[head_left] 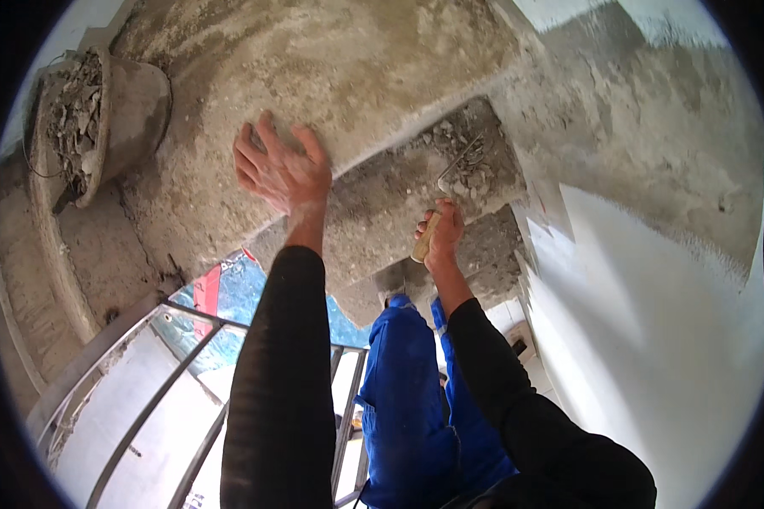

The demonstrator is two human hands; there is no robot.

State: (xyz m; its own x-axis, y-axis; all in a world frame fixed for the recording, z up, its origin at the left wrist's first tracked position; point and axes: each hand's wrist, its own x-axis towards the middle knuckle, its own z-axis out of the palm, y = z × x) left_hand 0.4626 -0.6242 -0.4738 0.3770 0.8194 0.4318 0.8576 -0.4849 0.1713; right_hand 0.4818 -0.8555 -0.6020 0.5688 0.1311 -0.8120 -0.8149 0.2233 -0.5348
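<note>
My left hand (pixel 284 168) rests on the rough upper concrete landing (pixel 356 68), fingers spread, holding nothing. In my right hand (pixel 446 233) is the pale wooden handle of a trowel (pixel 425 239), with the fingers wrapped round it. The trowel's thin bent metal neck points away from me toward a small heap of grey rubble (pixel 471 182). That heap lies on the step below the landing, in the corner by the wall. The blade is hard to make out against the grey bits.
A dusty bucket (pixel 136 102) full of rubble stands at the far left. A metal railing (pixel 157 407) runs along the lower left, with blue sheeting (pixel 242 293) beyond it. The partly white-painted wall (pixel 654 322) rises at the right. Lower concrete steps (pixel 488 246) lie by my legs.
</note>
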